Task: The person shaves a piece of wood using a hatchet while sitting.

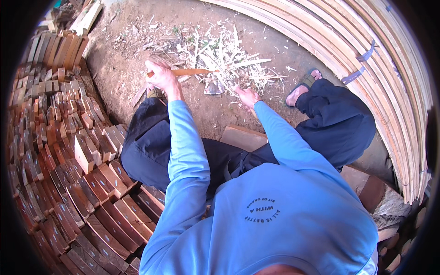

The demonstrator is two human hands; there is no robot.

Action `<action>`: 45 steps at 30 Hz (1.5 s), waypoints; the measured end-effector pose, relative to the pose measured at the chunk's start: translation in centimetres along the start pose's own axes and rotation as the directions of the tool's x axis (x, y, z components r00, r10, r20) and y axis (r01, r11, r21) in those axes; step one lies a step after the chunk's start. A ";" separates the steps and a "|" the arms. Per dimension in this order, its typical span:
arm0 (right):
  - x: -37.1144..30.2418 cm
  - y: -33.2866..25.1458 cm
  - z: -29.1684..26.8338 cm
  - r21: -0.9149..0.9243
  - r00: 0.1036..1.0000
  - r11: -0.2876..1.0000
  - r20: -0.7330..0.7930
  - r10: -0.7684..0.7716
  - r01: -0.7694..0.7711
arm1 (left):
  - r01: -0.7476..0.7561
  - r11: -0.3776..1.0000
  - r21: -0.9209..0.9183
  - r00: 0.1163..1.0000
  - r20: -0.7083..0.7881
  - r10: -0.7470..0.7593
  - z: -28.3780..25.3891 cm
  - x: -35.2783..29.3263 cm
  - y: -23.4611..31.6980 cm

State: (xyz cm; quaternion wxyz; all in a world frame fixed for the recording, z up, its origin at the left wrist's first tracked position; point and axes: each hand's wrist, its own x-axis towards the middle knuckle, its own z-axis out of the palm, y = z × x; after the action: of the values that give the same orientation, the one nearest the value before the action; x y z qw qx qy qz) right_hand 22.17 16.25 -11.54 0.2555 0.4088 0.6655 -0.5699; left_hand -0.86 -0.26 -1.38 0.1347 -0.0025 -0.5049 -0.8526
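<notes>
My left hand (162, 79) is closed around the butt end of an orange-brown wooden handle (195, 71), which lies nearly level and points right. Its far end reaches over the wood shavings, close to a slim, pale-and-dark piece (225, 80) slanting up from my right hand. What kind of tool head the handle carries is too small to tell. My right hand (248, 97) has its fingers wrapped round the lower end of that slim piece. Just below, a small shiny flat thing (213, 87) shows between the two hands; whether it joins the handle cannot be made out.
Pale wood shavings (250, 68) are strewn over the dirt floor (123, 59). Stacked brown wooden blocks (107, 220) fill the left side. Long curved-looking boards (339, 27), tied with straps, run along the right. A brick-like block (243, 137) lies between my legs.
</notes>
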 end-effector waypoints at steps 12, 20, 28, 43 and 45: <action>0.0 -2.0 0.3 -0.014 0.985 0.985 0.039 -0.169 0.169 | 0.018 0.990 0.141 1.000 -0.006 -0.017 -0.9 -0.7 0.7; 2.7 1.0 2.1 -0.216 1.000 0.976 -0.009 -0.019 0.016 | -0.017 0.996 0.087 1.000 -0.018 0.018 -0.1 0.0 -0.7; 5.9 4.1 2.6 -0.374 0.885 0.857 -0.160 -0.437 0.356 | 0.021 0.997 0.076 0.999 0.045 -0.025 -0.2 0.5 -0.6; 1.8 1.8 0.8 -0.098 0.998 0.995 0.054 0.033 -0.028 | 0.047 0.987 0.153 0.995 -0.092 -0.033 1.3 -0.5 0.0; 0.5 -0.4 1.0 -0.026 0.998 0.998 -0.003 0.059 -0.059 | -0.002 0.997 0.072 1.000 0.014 0.001 0.5 -1.1 0.3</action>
State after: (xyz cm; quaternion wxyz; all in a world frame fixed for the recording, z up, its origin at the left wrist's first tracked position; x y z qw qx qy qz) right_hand 21.46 15.39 -11.92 0.2770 0.4255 0.6607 -0.5529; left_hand 0.19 0.29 -1.04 0.1319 -0.0038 -0.5363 -0.8337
